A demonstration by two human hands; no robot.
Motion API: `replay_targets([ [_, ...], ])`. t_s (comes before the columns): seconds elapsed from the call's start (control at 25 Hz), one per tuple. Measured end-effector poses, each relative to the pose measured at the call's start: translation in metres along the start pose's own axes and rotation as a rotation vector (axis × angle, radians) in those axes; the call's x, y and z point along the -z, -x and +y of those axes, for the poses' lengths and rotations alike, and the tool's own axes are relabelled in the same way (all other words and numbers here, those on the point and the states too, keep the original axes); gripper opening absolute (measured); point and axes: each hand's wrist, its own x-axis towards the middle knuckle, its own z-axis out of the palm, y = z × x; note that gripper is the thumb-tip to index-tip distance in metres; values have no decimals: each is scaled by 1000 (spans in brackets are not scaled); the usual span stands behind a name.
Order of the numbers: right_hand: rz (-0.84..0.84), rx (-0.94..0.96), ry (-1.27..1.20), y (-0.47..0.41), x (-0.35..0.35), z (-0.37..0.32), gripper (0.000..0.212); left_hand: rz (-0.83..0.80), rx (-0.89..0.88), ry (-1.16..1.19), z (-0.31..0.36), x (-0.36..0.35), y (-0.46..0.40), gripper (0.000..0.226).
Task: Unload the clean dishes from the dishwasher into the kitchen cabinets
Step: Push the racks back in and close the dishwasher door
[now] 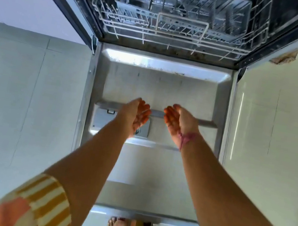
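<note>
Both hands, left hand [137, 113] and right hand [177, 122], hover spread and empty above the open dishwasher door [160, 87]. Far beyond, the lower rack [179, 28] shows no clear dishes, so unloading seems nearly finished.

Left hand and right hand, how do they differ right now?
The right hand has a pink thread tied at its wrist; the left hand has a bare wrist. The left hand hangs over the detergent dispenser on the open dishwasher door; the right hand is over plain door panel. Both are empty, open, palms facing each other.
</note>
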Motion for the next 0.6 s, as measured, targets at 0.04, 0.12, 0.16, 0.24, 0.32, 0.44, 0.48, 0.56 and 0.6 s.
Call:
replay_targets([
  [0.04, 16, -36, -22, 11, 16, 23, 16, 10, 28, 18, -22, 15, 5, 23],
  [0.12, 57, -90, -59, 37, 49, 69, 14, 37, 80, 8, -70, 51, 20, 18],
  [0.16, 79, -107, -77, 50, 66, 91, 13, 47, 111, 2, -94, 69, 29, 16],
  [0.24, 127, -128, -108, 74, 99, 134, 15, 67, 160, 32, -138, 103, 51, 16],
  [0.32, 162, -156, -130, 93, 128, 175, 15, 93, 194, 81, -177, 137, 69, 17],
  [0.44, 264, -210, -165, 107, 170, 233, 18, 176, 264, 136, -238, 183, 78, 16],
  [0.48, 298, -227, -181, 107, 185, 252, 19, 208, 294, 153, -260, 196, 76, 15],
  [0.56, 344, -262, -192, 97, 213, 288, 22, 273, 320, 206, -297, 216, 62, 20],
  [0.6, 360, -278, -165, 88, 228, 303, 26, 302, 334, 232, -314, 223, 50, 27],
])
